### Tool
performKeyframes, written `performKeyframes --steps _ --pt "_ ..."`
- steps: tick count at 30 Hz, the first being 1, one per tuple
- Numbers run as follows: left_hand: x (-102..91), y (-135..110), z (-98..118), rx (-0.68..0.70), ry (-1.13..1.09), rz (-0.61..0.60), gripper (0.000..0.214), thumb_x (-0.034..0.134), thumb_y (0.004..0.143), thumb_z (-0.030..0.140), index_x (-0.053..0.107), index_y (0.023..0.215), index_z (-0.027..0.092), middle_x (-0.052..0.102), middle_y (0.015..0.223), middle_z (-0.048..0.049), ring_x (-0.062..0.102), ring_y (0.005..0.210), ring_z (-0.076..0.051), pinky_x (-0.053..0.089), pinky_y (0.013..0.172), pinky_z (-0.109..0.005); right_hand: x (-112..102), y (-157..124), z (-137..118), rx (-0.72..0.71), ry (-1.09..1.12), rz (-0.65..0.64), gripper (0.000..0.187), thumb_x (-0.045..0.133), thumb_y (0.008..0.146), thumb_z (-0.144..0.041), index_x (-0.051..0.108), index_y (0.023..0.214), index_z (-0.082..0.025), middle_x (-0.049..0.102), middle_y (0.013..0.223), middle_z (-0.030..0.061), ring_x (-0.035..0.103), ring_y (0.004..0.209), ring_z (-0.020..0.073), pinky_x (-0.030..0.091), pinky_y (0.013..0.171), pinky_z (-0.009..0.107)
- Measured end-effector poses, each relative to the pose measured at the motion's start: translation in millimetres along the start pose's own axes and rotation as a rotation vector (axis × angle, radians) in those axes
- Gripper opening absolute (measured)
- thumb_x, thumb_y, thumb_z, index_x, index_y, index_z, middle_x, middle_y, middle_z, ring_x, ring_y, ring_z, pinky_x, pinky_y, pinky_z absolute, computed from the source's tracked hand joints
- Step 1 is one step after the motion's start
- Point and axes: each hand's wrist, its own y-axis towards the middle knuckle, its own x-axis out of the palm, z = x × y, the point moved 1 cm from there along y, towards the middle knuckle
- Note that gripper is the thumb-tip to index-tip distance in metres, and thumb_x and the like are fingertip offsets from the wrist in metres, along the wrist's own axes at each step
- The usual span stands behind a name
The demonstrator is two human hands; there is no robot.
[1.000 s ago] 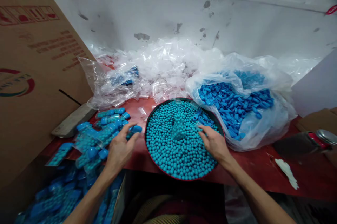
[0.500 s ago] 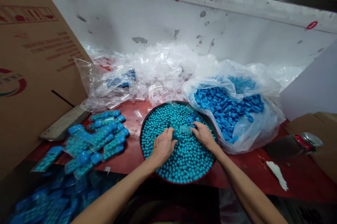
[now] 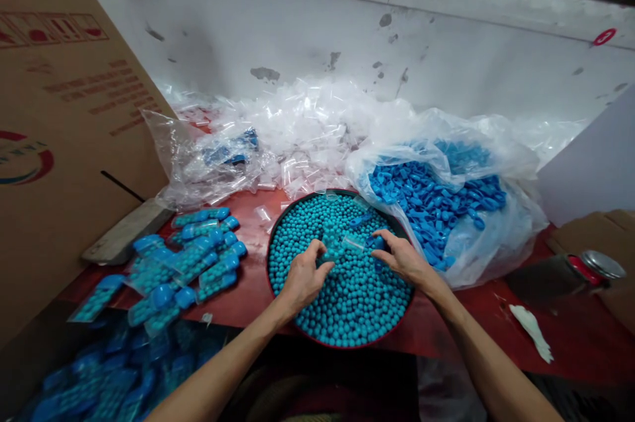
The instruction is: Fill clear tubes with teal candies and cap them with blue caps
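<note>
A round tub (image 3: 268, 270) with a dark inner wall and red rim is full of small turquoise balls (image 3: 342, 316). Over its left half, my left hand (image 3: 305, 280) is curled round a clear plastic tube (image 3: 331, 243) with turquoise balls in it. My right hand (image 3: 404, 260), over the right side, has thumb and fingers closed on a blue cap (image 3: 380, 243). Between the hands another clear tube (image 3: 354, 243) lies on the balls. Behind it more blue caps (image 3: 361, 219) rest on the balls.
Filled, blue-capped tubes (image 3: 191, 256) lie in a pile left of the tub, with more below the table edge. A plastic bag (image 3: 516, 223) of blue caps stands right. Clear tubes (image 3: 317, 111) are heaped behind. A carton (image 3: 74, 111) stands left, a flask (image 3: 560, 276) right.
My right hand has drawn slightly right, and a blue cap now shows between its fingers. The tube with balls at my left hand shows more clearly. The view has shifted slightly.
</note>
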Motion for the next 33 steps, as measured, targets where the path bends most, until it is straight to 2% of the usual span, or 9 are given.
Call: performKeyframes --steps 4,7,10,12,15,19,22,28,33 --pt "3.7 -3 -4 -0.156 -0.44 -0.142 0.03 0.049 0.072 0.029 0.042 0.1 0.019 0.045 0.065 0.0042 0.049 0.056 -0.011 0.04 0.048 -0.02 29 -4 -8 0.014 0.183 -0.024 0.033 0.054 0.072 -0.028 0.047 0.103 -0.017 0.047 0.058 -0.0052 0.047 0.056 0.0118 0.036 0.054 0.022" --pt "5.6 -6 -6 -0.201 -0.517 -0.144 0.03 0.051 0.07 0.03 0.045 0.097 0.018 0.044 0.066 0.0039 0.049 0.059 -0.01 0.042 0.047 -0.02 41 -4 -4 0.098 0.364 -0.015 0.03 0.052 0.074 -0.031 0.047 0.1 -0.016 0.048 0.057 -0.0052 0.046 0.05 0.0104 0.036 0.048 0.021" --pt "6.7 -8 -5 -0.233 -0.582 -0.163 0.031 0.051 0.071 0.03 0.043 0.098 0.019 0.045 0.067 0.0044 0.052 0.054 -0.009 0.042 0.045 -0.019 36 -8 5 0.229 0.481 -0.058 0.029 0.042 0.079 -0.033 0.045 0.102 -0.015 0.055 0.064 -0.0015 0.049 0.047 0.0108 0.039 0.042 0.022" --pt "7.2 -9 -5 -0.236 -0.589 -0.178 0.031 0.051 0.071 0.028 0.043 0.099 0.019 0.044 0.065 0.0051 0.052 0.05 -0.008 0.038 0.04 -0.016 27 -15 9 0.226 0.333 -0.03 0.027 0.039 0.081 -0.028 0.047 0.102 -0.014 0.058 0.071 0.0019 0.054 0.055 0.0131 0.044 0.048 0.024" --pt "7.4 -8 -5 -0.241 -0.591 -0.197 0.028 0.051 0.07 0.026 0.044 0.097 0.018 0.049 0.066 0.004 0.051 0.047 -0.006 0.032 0.036 -0.013 14 -26 6 0.066 -0.141 0.031 0.031 0.037 0.08 -0.015 0.052 0.107 -0.017 0.058 0.095 0.0082 0.056 0.079 0.0174 0.046 0.065 0.028" --pt "7.5 -8 -8 -0.287 -0.682 -0.258 0.031 0.051 0.072 0.031 0.042 0.099 0.017 0.057 0.07 0.0004 0.049 0.043 -0.006 0.028 0.033 -0.013 12 -33 -4 -0.207 -0.553 -0.129 0.046 0.036 0.079 -0.006 0.046 0.118 -0.029 0.042 0.125 0.0084 0.046 0.104 0.0232 0.041 0.08 0.036" --pt "6.4 -8 -9 -0.325 -0.758 -0.31 0.034 0.053 0.071 0.033 0.041 0.099 0.017 0.058 0.068 -0.0002 0.049 0.041 -0.006 0.026 0.032 -0.013 14 -33 -10 -0.292 -0.636 -0.232 0.044 0.036 0.08 -0.006 0.049 0.115 -0.029 0.045 0.122 0.0076 0.04 0.11 0.0243 0.038 0.083 0.039" --pt "0.2 -10 -7 -0.398 -0.885 -0.397 0.032 0.054 0.071 0.03 0.043 0.098 0.016 0.057 0.068 -0.001 0.051 0.043 -0.007 0.025 0.033 -0.013 15 -38 -15 -0.382 -0.681 -0.256 0.045 0.037 0.081 -0.009 0.043 0.12 -0.029 0.044 0.122 0.008 0.036 0.112 0.0264 0.035 0.085 0.042" --pt "-0.6 -9 -9 -0.471 -0.932 -0.466 0.023 0.054 0.071 0.027 0.043 0.088 0.016 0.058 0.068 -0.0018 0.052 0.043 -0.008 0.026 0.033 -0.014 16 -38 -12 -0.362 -0.7 -0.308 0.029 0.037 0.081 -0.011 0.055 0.101 -0.022 0.05 0.112 0.0084 0.037 0.111 0.0263 0.032 0.086 0.042"
